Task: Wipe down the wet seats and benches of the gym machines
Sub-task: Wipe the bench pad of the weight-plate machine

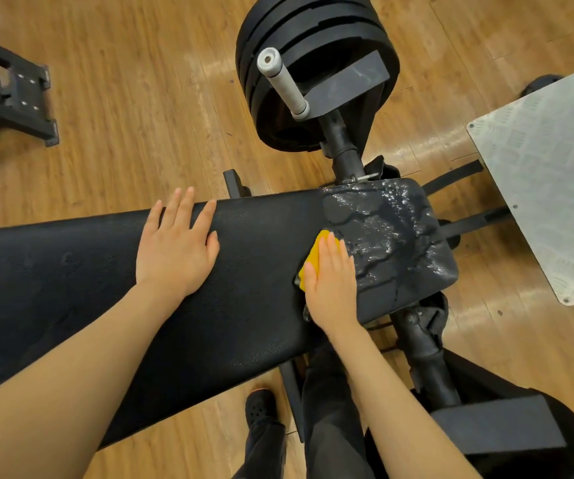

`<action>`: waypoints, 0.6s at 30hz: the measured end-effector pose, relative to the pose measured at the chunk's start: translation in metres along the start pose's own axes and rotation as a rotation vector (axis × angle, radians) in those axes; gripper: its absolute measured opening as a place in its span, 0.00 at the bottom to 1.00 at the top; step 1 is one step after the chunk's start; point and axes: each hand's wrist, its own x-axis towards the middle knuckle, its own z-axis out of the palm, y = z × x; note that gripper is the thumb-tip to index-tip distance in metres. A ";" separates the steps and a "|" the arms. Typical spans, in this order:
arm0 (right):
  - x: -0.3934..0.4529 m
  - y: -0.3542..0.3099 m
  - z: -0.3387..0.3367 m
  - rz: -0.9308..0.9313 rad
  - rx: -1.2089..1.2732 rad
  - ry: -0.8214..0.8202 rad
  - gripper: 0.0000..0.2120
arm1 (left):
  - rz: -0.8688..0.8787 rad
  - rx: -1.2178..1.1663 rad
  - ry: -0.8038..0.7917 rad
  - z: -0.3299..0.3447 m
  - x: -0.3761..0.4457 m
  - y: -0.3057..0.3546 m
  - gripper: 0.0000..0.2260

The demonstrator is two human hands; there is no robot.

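Nearest the camera, the person's two bare forearms reach over the long black textured vinyl bench pad (pixel 106 281), whose long axis runs left to right across the view, widening toward the left and narrowing toward the seat end on the right. The left hand (pixel 176 248) lies flat and spread on the bench's far half, fingers straight and reaching its far edge, holding nothing; it looks like a brace. The right hand (pixel 330 281) presses flat, fingers straight and close together, on a yellow soft sponge or folded cloth (pixel 313 257) (which of the two cannot be told, most of it being under the palm) right at the seam where the bench meets the black padded seat (pixel 399 243).

That wiper should be light, limp and absorbent, best worked under a flat palm as it is now, not pinched. The seat is firm padding under slick vinyl, fixed to the frame, so it will not shift, but pooled water and beads cover its surface, and the wet vinyl is likely slippery. Its wet area lies just beyond the fingertips, toward the right.

Farther off stand stacked black rubber weight plates (pixel 316 39) on a white sleeved peg (pixel 282 83), a grey checker-plate metal footplate (pixel 548 178) at right, and wood-pattern flooring (pixel 140 98).
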 end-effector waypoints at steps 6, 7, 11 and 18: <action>0.067 0.011 -0.010 0.074 0.024 0.033 0.28 | 0.002 -0.017 0.031 0.003 -0.002 0.001 0.24; 0.060 0.010 -0.009 0.074 0.048 0.042 0.28 | 0.002 -0.019 0.033 0.003 -0.001 0.001 0.24; -0.008 0.007 -0.001 0.056 0.118 0.075 0.31 | 0.004 -0.025 0.036 0.001 -0.001 0.001 0.24; -0.060 0.015 0.003 0.037 0.081 0.003 0.33 | -0.002 -0.035 0.012 0.000 0.000 0.000 0.24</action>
